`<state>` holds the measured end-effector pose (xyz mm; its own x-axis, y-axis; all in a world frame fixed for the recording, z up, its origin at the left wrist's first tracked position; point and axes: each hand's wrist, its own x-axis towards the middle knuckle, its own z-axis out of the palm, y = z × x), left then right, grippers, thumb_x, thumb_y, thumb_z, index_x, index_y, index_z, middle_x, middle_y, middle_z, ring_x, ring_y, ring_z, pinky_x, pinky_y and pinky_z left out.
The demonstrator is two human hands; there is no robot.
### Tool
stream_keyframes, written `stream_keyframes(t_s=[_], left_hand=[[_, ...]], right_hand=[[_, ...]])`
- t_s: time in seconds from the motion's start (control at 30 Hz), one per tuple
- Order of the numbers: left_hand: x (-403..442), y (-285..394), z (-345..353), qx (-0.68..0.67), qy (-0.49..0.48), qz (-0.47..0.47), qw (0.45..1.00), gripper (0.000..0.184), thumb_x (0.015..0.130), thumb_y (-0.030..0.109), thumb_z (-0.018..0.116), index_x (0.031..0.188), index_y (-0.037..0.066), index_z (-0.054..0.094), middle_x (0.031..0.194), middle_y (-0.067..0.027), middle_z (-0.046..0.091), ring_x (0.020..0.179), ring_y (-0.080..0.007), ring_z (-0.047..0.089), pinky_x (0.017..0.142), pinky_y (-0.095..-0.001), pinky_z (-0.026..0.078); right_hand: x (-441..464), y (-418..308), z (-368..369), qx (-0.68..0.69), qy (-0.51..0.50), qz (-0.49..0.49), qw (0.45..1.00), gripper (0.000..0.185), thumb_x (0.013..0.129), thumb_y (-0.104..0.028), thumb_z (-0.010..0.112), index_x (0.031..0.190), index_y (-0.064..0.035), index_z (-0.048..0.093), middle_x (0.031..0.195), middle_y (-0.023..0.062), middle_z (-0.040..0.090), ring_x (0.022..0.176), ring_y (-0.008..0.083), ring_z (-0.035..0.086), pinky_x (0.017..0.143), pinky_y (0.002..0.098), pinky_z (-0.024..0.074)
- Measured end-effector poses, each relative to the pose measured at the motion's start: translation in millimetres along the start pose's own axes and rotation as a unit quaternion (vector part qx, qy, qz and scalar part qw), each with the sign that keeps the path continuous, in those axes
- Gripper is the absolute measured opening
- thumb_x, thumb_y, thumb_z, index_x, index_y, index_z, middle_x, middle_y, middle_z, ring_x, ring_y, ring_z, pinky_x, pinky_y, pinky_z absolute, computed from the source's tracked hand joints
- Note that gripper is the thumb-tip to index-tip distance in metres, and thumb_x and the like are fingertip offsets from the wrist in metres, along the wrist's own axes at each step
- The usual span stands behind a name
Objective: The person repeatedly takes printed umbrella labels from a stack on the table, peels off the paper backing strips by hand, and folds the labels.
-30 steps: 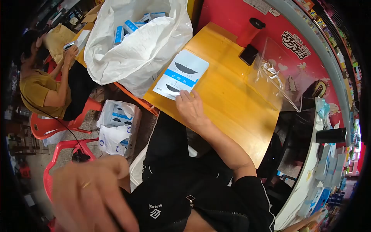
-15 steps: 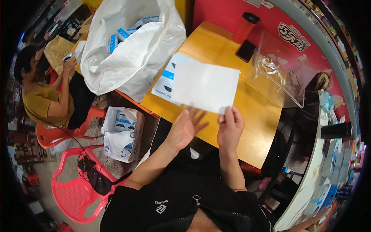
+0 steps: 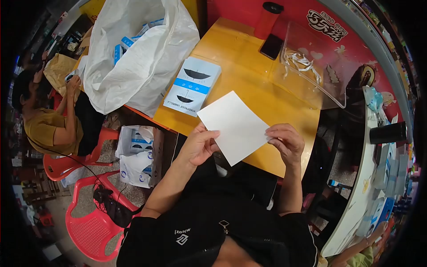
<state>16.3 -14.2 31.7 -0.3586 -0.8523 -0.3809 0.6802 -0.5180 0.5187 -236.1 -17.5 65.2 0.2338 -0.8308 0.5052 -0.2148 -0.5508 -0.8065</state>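
Note:
A blank white sheet (image 3: 233, 127) is held up over the near edge of the yellow table (image 3: 240, 49), tilted so that its corners point up and down. My left hand (image 3: 201, 144) pinches its left side with the thumb on top. At the right corner, my right hand (image 3: 287, 141) grips it between thumb and fingers. Beyond the sheet, to the left, lies a stack of printed cards (image 3: 192, 84) showing black umbrellas and a blue band; neither hand touches it.
A large white sack (image 3: 138, 75) holds blue and white boxes. On the table are a phone (image 3: 271, 47), a red bottle (image 3: 267, 22) and a clear tray (image 3: 311, 73). An open carton (image 3: 140, 155) and red chair (image 3: 95, 218) stand left, near a seated person (image 3: 53, 129).
The sheet has turned to a diamond angle and come nearer. My left hand, spread and blurred half a second ago, has closed on its edge. The umbrella stack is now uncovered.

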Motion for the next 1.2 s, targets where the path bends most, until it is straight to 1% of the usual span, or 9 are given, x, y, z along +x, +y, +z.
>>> stream_keyframes(t_s=[0.27, 0.37, 0.47, 0.67, 0.73, 0.8, 0.93, 1.1, 1.2], left_hand=[[3.0, -1.6, 0.4, -0.028, 0.015, -0.033, 0.999, 0.042, 0.081, -0.003, 0.051, 0.122, 0.003, 0.045, 0.106, -0.0090, 0.060, 0.090, -0.0186, 0.063, 0.076, -0.0322, 0.054], [8.7, -6.4, -4.1, 0.016, 0.024, 0.060, 0.998, 0.040, 0.082, -0.003, 0.050, 0.121, 0.002, 0.049, 0.104, -0.0087, 0.061, 0.092, -0.0167, 0.062, 0.080, -0.0315, 0.052], [8.0, -9.3, -4.7, 0.099, 0.015, 0.154, 0.983, 0.032, 0.082, -0.005, 0.049, 0.113, 0.000, 0.058, 0.105, -0.0091, 0.063, 0.096, -0.0169, 0.061, 0.085, -0.0293, 0.048], [-7.4, -2.1, 3.7, 0.531, -0.027, 0.382, 0.755, 0.038, 0.071, -0.016, 0.049, 0.099, 0.002, 0.067, 0.113, -0.0158, 0.061, 0.107, -0.0255, 0.058, 0.088, -0.0299, 0.047], [-7.0, 1.7, 6.9, 0.566, -0.042, 0.417, 0.710, 0.032, 0.071, -0.014, 0.053, 0.096, 0.000, 0.067, 0.113, -0.0173, 0.060, 0.108, -0.0296, 0.057, 0.088, -0.0320, 0.048], [-6.1, 5.3, 7.7, 0.665, -0.085, 0.496, 0.552, 0.031, 0.069, -0.014, 0.052, 0.092, -0.002, 0.068, 0.114, -0.0183, 0.060, 0.109, -0.0316, 0.057, 0.087, -0.0336, 0.048], [-8.9, 6.7, 15.0, 0.675, -0.141, 0.561, 0.459, 0.016, 0.064, -0.008, 0.066, 0.080, -0.005, 0.063, 0.111, -0.0169, 0.060, 0.107, -0.0342, 0.057, 0.085, -0.0368, 0.051], [-5.1, 1.9, 5.3, 0.662, -0.201, 0.572, 0.440, 0.013, 0.064, -0.009, 0.068, 0.074, -0.005, 0.061, 0.111, -0.0178, 0.060, 0.107, -0.0344, 0.057, 0.085, -0.0378, 0.052], [-12.4, -2.5, 3.9, 0.627, -0.202, 0.543, 0.520, 0.015, 0.067, -0.012, 0.064, 0.079, -0.005, 0.062, 0.112, -0.0190, 0.059, 0.108, -0.0349, 0.056, 0.085, -0.0379, 0.051]], right_hand=[[-7.5, 5.6, 7.1, 0.153, -0.012, 0.066, 0.986, 0.010, 0.075, 0.000, 0.066, 0.084, 0.0029, 0.066, 0.084, 0.0145, 0.064, 0.070, 0.0201, 0.061, 0.060, 0.0262, 0.0482], [-8.5, 4.1, 9.3, 0.131, -0.062, 0.061, 0.988, 0.008, 0.074, 0.006, 0.063, 0.081, 0.0025, 0.066, 0.084, 0.0106, 0.064, 0.074, 0.0173, 0.060, 0.066, 0.0254, 0.0469], [-13.7, 8.7, 20.5, 0.242, 0.043, 0.224, 0.943, 0.004, 0.079, 0.004, 0.062, 0.081, 0.0028, 0.065, 0.080, 0.0051, 0.061, 0.076, 0.0132, 0.057, 0.070, 0.0228, 0.0431], [-16.9, 24.6, 29.0, 0.342, 0.127, 0.308, 0.879, 0.005, 0.081, -0.003, 0.063, 0.084, 0.0000, 0.066, 0.095, 0.0045, 0.058, 0.089, 0.0098, 0.050, 0.080, 0.0246, 0.0376], [-17.2, 27.8, 30.3, 0.353, 0.119, 0.328, 0.868, 0.006, 0.081, -0.004, 0.063, 0.084, 0.0000, 0.066, 0.092, 0.0044, 0.058, 0.084, 0.0097, 0.050, 0.076, 0.0238, 0.0381], [-18.8, 32.2, 32.2, 0.364, 0.110, 0.346, 0.858, 0.007, 0.081, -0.005, 0.063, 0.085, -0.0001, 0.066, 0.089, 0.0043, 0.059, 0.079, 0.0097, 0.051, 0.072, 0.0229, 0.0387], [-18.5, 35.5, 39.7, 0.441, 0.119, 0.366, 0.811, 0.009, 0.081, -0.004, 0.064, 0.087, 0.0020, 0.064, 0.081, 0.0047, 0.062, 0.064, 0.0095, 0.049, 0.059, 0.0206, 0.0384], [-20.0, 40.2, 48.4, 0.449, 0.150, 0.356, 0.806, 0.008, 0.080, 0.000, 0.064, 0.087, 0.0033, 0.063, 0.077, 0.0057, 0.062, 0.059, 0.0095, 0.048, 0.055, 0.0201, 0.0384], [-20.6, 38.6, 48.9, 0.444, 0.171, 0.319, 0.820, 0.007, 0.080, 0.002, 0.063, 0.087, 0.0034, 0.063, 0.076, 0.0057, 0.062, 0.059, 0.0092, 0.048, 0.055, 0.0198, 0.0384]])
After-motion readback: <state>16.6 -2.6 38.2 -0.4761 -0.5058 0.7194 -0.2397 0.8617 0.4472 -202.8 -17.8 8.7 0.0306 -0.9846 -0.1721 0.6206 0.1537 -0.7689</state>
